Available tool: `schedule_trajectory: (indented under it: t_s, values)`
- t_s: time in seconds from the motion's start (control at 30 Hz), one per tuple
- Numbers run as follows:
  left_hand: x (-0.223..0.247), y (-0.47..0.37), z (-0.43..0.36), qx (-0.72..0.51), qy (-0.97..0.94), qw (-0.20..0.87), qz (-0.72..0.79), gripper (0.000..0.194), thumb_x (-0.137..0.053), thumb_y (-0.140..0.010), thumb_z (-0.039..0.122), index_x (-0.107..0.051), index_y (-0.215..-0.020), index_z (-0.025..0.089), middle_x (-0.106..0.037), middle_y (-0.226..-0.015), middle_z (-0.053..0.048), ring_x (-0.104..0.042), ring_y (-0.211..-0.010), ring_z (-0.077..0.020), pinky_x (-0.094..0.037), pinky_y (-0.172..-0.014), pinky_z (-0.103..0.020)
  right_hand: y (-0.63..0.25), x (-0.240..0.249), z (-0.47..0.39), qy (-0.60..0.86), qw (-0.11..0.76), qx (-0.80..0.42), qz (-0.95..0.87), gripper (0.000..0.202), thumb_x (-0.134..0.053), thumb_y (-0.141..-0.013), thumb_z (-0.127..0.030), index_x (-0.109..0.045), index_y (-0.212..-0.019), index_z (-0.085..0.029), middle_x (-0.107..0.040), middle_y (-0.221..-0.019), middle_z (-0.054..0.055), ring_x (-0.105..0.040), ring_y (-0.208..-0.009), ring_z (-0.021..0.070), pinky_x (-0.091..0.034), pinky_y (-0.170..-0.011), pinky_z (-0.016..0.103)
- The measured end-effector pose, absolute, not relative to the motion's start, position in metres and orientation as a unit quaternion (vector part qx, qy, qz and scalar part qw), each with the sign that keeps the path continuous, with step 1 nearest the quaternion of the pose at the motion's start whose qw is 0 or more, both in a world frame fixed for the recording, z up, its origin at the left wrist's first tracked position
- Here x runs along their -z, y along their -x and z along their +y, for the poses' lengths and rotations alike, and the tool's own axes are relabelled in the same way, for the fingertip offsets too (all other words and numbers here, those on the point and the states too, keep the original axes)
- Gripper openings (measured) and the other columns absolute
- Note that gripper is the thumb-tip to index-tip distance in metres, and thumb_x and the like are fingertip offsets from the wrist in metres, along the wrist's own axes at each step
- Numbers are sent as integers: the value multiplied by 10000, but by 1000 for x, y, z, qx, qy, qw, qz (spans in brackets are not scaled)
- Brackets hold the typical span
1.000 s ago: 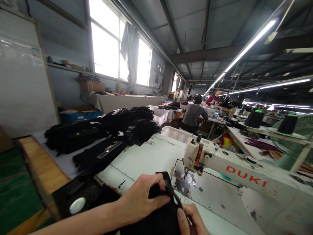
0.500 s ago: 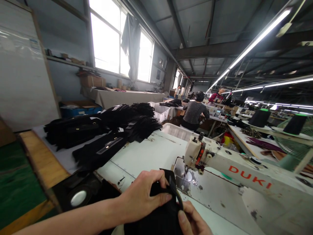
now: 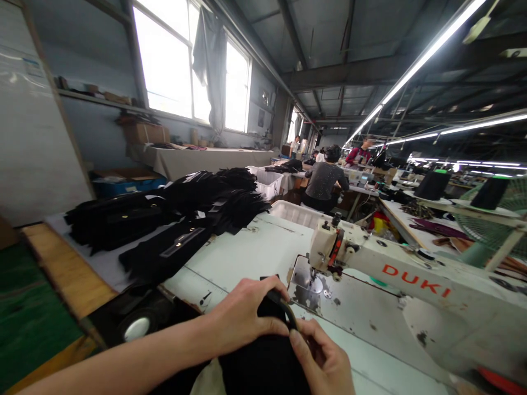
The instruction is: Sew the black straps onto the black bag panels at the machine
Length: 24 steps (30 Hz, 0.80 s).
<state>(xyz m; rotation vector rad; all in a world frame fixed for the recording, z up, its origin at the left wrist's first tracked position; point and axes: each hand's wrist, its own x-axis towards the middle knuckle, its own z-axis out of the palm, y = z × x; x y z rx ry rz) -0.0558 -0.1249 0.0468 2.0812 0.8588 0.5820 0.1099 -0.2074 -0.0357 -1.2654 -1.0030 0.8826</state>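
Our left hand (image 3: 242,315) is clamped, thumb against fingers, on the black cloth (image 3: 263,365), while our right hand (image 3: 323,356) pinches the dark strip (image 3: 291,315) curving along its edge. We have the cloth low in view, at the near side of the bench (image 3: 255,247), just short of the machine (image 3: 411,274); whether it rests on the bench we cannot tell. Beyond our left hand lies a heap of black pieces (image 3: 197,200). A white crate (image 3: 294,211) stands behind the bench, near a seated co-worker (image 3: 323,181). Two black spools (image 3: 432,184) stand to the machine's right.
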Motion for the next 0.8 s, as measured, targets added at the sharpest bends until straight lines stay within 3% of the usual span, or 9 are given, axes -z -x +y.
schedule_trajectory:
  t_s: [0.07, 0.13, 0.23, 0.47, 0.6, 0.8]
  values:
    - [-46, 56, -115, -232, -825, 397, 329, 226, -798, -684, 230, -705, -891, 226, -712, -798, 56, -655, -770, -163, -448, -719, -220, -116, 29, -204, 565, 532, -414, -476, 381, -741, -713, -510, -695, -928, -198, -624, -727, -4, -580, -691, 167, -448, -624, 243]
    - [-48, 58, -103, -248, -823, 396, 323, 142, -780, -714, 266, -713, -827, 210, -711, -773, 51, -651, -752, -158, -446, -712, -219, -122, 29, -200, 570, 455, -439, -525, 231, -722, -688, -378, -676, -814, -190, -608, -684, -21, -549, -656, 144, -407, -593, 227]
    - [-54, 66, -85, -269, -808, 395, 345, 216, -737, -763, 388, -705, -809, 180, -692, -747, 18, -634, -734, -175, -443, -680, -240, -126, 36, -195, 570, 399, -454, -557, 156, -684, -667, -296, -602, -603, -180, -519, -559, -53, -441, -551, 97, -319, -532, 216]
    - [-60, 103, -46, -290, -752, 436, 401, 391, -813, -710, 501, -726, -918, 182, -716, -842, -27, -646, -776, -207, -513, -712, -273, -138, 11, -182, 546, 347, -484, -589, 199, -599, -701, -267, -562, -520, -191, -439, -461, -72, -355, -463, 74, -254, -463, 212]
    - [-53, 119, -35, -275, -703, 511, 412, 453, -853, -684, 482, -725, -994, 178, -731, -906, -53, -669, -831, -222, -549, -756, -286, -142, -12, -179, 530, 317, -514, -596, 271, -598, -707, -319, -516, -473, -207, -473, -453, -56, -473, -444, 105, -350, -439, 207]
    - [-43, 120, -38, -307, -639, 565, 422, 474, -937, -550, 417, -749, -885, 139, -738, -829, -79, -686, -745, -235, -576, -692, -287, -143, -14, -174, 501, 289, -568, -586, 293, -654, -676, -382, -541, -486, -189, -524, -480, -34, -519, -444, 108, -395, -427, 192]
